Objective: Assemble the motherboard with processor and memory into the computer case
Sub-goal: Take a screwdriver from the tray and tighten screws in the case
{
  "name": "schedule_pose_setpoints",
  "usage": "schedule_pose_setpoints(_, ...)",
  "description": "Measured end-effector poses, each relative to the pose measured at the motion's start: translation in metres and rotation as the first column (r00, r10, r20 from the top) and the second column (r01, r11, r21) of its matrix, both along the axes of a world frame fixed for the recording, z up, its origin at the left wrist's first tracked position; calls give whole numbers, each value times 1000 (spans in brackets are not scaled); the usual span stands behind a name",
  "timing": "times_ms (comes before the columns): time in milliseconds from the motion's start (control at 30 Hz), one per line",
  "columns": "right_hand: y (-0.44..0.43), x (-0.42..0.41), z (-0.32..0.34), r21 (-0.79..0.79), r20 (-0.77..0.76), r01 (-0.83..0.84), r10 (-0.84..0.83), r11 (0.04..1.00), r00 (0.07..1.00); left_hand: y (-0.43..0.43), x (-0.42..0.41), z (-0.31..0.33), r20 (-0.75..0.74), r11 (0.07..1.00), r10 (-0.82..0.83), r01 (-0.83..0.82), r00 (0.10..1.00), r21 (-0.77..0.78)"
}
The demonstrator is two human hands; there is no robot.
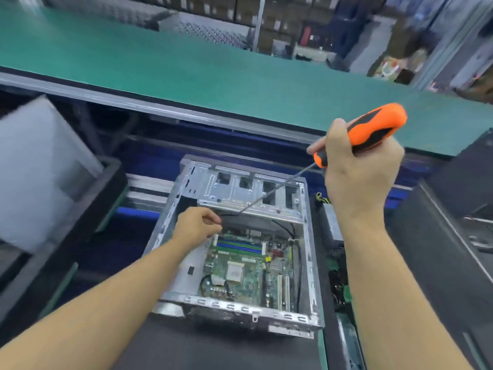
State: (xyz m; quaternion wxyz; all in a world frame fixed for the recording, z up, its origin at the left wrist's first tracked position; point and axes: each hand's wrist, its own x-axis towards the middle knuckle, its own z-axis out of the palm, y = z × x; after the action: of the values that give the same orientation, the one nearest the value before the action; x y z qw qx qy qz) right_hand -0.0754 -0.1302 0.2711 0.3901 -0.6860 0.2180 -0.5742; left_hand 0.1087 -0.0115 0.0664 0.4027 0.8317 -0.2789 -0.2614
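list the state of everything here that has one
computer case: open, lying on its side, side panel off
motherboard: lying inside the case
screwdriver: gripped in the right hand, tip angled down toward the case
left hand: fingers curled at the board's far left corner; what it holds is unclear

- We see the case as bare sheet metal, dull silver and smooth.
- On the screwdriver we see a matt orange-and-black plastic handle and a thin bright metal shaft.
- We read the mat as smooth, matt green.
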Motion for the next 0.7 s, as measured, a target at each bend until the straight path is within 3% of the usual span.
schedule_pose_setpoints(267, 3, 51, -23, 97, 9, 28, -29, 995, 1000, -20, 20, -50, 32, 993, 48, -52, 998, 110)
schedule_pose_setpoints(567, -25, 72, -34, 140, 16, -88, 87, 986, 996, -46, 17, -95, -144, 921, 388, -382, 910, 71)
schedule_pose_setpoints(700, -32, 76, -31, 129, 50, -148, 142, 981, 989, -48, 17, -104, -59, 928, 368, -364, 928, 78)
